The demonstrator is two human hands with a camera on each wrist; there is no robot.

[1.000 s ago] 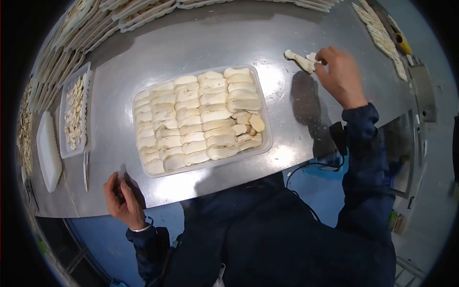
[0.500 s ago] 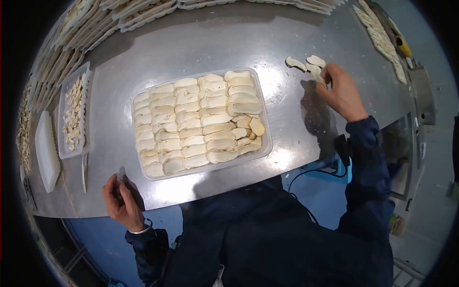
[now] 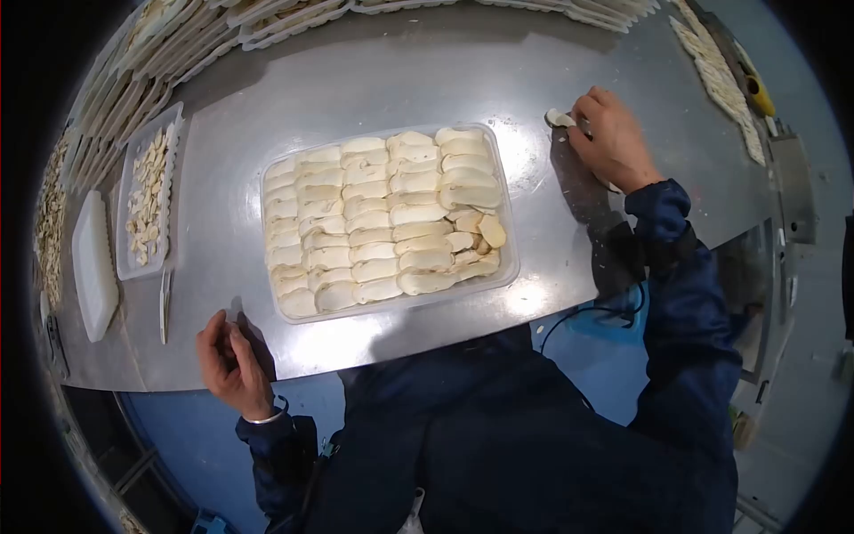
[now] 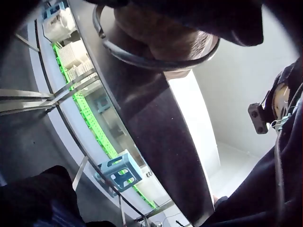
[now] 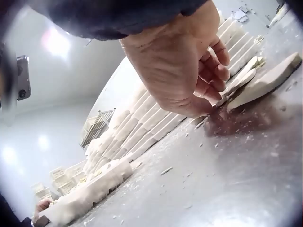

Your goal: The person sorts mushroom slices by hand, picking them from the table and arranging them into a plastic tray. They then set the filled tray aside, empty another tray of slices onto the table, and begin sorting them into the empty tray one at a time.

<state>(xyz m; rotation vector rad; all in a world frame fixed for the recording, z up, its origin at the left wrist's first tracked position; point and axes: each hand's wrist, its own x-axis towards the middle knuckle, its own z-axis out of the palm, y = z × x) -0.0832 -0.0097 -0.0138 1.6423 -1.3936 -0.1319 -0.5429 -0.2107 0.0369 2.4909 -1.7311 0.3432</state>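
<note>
My right hand [image 3: 614, 142] is at the sliced mushrooms on the steel table, right of the tray. Its thumb and fingertips pinch the near end of a mushroom slice [image 5: 244, 78] in the right wrist view. Beside that lies a thicker mushroom slice [image 5: 267, 81], and one slice [image 3: 559, 117] shows past the fingers in the head view. A clear plastic tray [image 3: 514, 254] holds overlapping rows of long slices, with smaller pieces at its right side. My left hand [image 3: 236, 369] rests loosely curled at the table's front edge, holding nothing; its fingers are hidden in the left wrist view.
At the left stand a tray of small pieces [image 3: 147, 200], a white upturned tray [image 3: 93, 267] and a thin knife-like tool [image 3: 165, 307]. Stacked trays [image 3: 294, 27] line the back. A long slice-covered tray [image 3: 716, 76] and a yellow-handled tool [image 3: 759, 95] lie far right.
My right hand drew a slice toward me, then reached forward and left over the loose slices, covering most of them. The left hand stays put; the head view has shifted slightly.
</note>
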